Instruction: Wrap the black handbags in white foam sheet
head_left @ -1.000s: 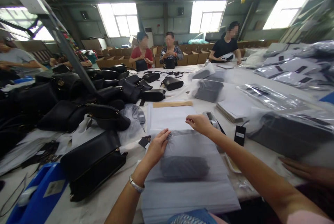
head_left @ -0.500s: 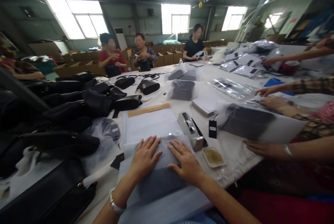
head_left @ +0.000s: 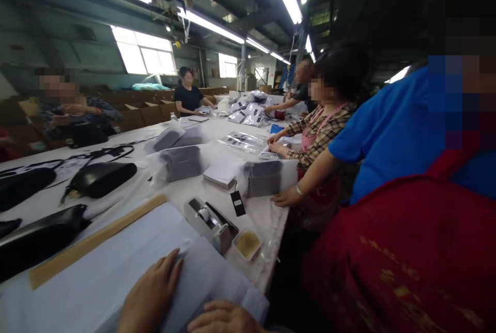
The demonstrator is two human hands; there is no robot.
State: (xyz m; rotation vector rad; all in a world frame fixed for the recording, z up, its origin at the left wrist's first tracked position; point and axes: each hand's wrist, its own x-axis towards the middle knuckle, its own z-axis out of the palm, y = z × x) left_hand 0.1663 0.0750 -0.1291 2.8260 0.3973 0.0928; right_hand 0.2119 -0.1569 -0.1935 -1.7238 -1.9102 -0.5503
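Observation:
Near the bottom of the head view, my left hand [head_left: 153,291] lies on white sheets [head_left: 104,258], fingers extended and holding nothing. My right hand [head_left: 225,316] rests lower on the same sheets, palm down with its fingers spread, partly cut off by the frame's bottom edge. A strip of brown paper [head_left: 101,240] runs along the far edge of the sheets. Just beyond my hands stand a tape dispenser [head_left: 211,224] and a small dish of yellowish stuff [head_left: 247,244]. A black tag [head_left: 237,203] lies behind the dish.
Black bags [head_left: 103,179] lie at the left. Wrapped grey bags [head_left: 182,162] and a stack of white cards [head_left: 220,173] are farther back. A person in blue with a red apron [head_left: 372,250] stands close at the right, one hand [head_left: 287,197] on the table edge. Other people work around the table.
The view has swung right, bringing the person in blue into sight. My hands now appear lower in the frame. The neighbour's grey wrapped bag now stands more upright.

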